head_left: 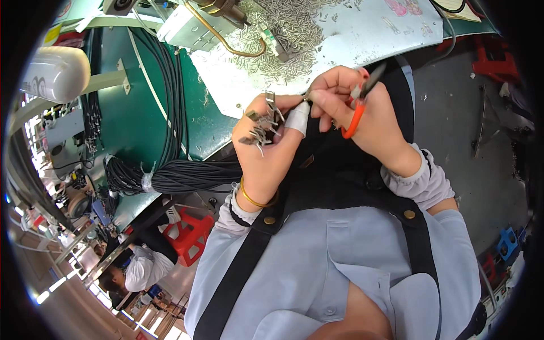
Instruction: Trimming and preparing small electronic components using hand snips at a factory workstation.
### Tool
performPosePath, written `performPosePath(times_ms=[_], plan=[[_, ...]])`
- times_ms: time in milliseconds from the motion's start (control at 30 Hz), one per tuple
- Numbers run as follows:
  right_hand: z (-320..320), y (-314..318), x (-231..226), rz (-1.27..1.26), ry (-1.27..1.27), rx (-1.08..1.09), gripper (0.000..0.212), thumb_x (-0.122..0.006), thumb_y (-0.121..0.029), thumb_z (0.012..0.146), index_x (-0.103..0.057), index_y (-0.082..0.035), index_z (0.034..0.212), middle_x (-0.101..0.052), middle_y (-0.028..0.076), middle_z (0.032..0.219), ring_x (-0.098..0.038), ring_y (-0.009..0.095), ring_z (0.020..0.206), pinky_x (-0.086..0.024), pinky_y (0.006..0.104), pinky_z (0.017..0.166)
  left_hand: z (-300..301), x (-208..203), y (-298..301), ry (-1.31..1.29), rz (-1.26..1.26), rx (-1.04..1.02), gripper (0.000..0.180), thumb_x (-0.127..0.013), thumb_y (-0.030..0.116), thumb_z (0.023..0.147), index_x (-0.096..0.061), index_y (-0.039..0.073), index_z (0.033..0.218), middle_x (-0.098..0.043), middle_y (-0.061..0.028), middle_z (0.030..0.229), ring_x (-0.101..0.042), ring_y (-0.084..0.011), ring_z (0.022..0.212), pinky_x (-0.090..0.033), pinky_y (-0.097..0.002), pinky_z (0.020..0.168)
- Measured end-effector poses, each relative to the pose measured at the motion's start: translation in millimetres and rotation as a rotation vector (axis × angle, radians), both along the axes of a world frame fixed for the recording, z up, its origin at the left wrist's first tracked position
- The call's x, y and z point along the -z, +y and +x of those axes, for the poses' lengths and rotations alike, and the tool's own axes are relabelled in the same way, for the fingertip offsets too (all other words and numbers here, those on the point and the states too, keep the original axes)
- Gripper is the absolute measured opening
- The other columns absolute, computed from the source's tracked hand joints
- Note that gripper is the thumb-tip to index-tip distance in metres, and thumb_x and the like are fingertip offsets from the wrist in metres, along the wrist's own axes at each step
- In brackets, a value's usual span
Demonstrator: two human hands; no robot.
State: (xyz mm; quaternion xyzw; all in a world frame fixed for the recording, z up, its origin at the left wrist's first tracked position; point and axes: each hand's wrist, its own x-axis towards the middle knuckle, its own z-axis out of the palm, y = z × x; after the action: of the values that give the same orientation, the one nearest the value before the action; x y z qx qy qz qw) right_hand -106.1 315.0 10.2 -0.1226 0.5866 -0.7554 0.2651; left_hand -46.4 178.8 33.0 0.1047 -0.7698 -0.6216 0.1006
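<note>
1. One white rounded cylinder [59, 71] juts in at the upper left of the frame; at the lower left I can see a co-worker [148, 271] in a pale top, near a red stool [190, 241].
2. Left of centre, a tied bundle of black cables [195, 174] lies along the edge of the green table [198, 119].
3. Just left of centre, the left hand [263, 161] is curled round several metal clips [260, 134], their prongs poking out. Its thumb has a white wrapping [298, 119], and its thumb and forefinger come together at a small piece [306, 98].
4. At top centre, tiny metal pins [297, 34] are heaped on a pale sheet [368, 42].
5. Right of centre, the right hand [371, 122] pinches that same small piece between thumb and forefinger; I can't make out its shape. An orange-handled tool [355, 120] is tucked in this hand, its blurred tip toward the upper right.
6. At the far right, a blue stool [507, 243] stands on the grey floor [447, 107].
</note>
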Motion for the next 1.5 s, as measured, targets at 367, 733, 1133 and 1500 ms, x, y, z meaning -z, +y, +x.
performPosePath(times_ms=[367, 733, 1133, 1500], plan=[[7.0, -9.4, 8.5, 0.063, 0.276, 0.15, 0.015, -0.053, -0.013, 0.085, -0.053, 0.002, 0.083, -0.057, 0.006, 0.072, -0.058, 0.01, 0.056, -0.041, 0.0183, 0.046, -0.9, 7.6, 0.6, 0.012, -0.128, -0.053, 0.015, -0.058, -0.006, 0.072, -0.058, -0.003, 0.087, -0.059, -0.0032, 0.078, -0.052, -0.0048, 0.066, -0.04, -0.0171, 0.058], [3.1, 1.0, 3.3, 0.389, 0.479, -0.039, 0.024, -0.066, -0.015, 0.075, -0.049, 0.0, 0.067, -0.051, 0.006, 0.051, -0.05, 0.016, 0.042, -0.036, 0.0252, 0.04, -2.1, -7.6, -5.8, -0.164, 0.434, -0.208, 0.019, -0.062, -0.006, 0.07, -0.059, -0.003, 0.088, -0.058, -0.0032, 0.075, -0.05, -0.0053, 0.063, -0.037, -0.0168, 0.054], [11.1, -4.8, 12.3, 0.537, 0.482, -0.083, 0.029, -0.066, -0.018, 0.075, -0.047, 0.001, 0.063, -0.045, 0.009, 0.045, -0.046, 0.02, 0.038, -0.033, 0.0293, 0.039, -9.8, -8.8, -12.6, -0.135, 0.326, -0.177, 0.013, -0.061, 0.0, 0.074, -0.059, -0.001, 0.087, -0.055, -0.0005, 0.072, -0.043, -0.0029, 0.056, -0.029, -0.0163, 0.045], [-33.1, -27.8, 6.8, 0.298, 0.303, 0.266, 0.023, -0.055, -0.019, 0.084, -0.05, -0.001, 0.07, -0.047, -0.001, 0.051, -0.045, 0.007, 0.041, -0.035, 0.0204, 0.04, -68.6, 6.2, -44.7, -0.177, 0.658, -0.046, 0.007, -0.057, 0.002, 0.079, -0.057, -0.001, 0.085, -0.045, 0.0033, 0.06, -0.03, -0.002, 0.043, -0.02, -0.0171, 0.039]])
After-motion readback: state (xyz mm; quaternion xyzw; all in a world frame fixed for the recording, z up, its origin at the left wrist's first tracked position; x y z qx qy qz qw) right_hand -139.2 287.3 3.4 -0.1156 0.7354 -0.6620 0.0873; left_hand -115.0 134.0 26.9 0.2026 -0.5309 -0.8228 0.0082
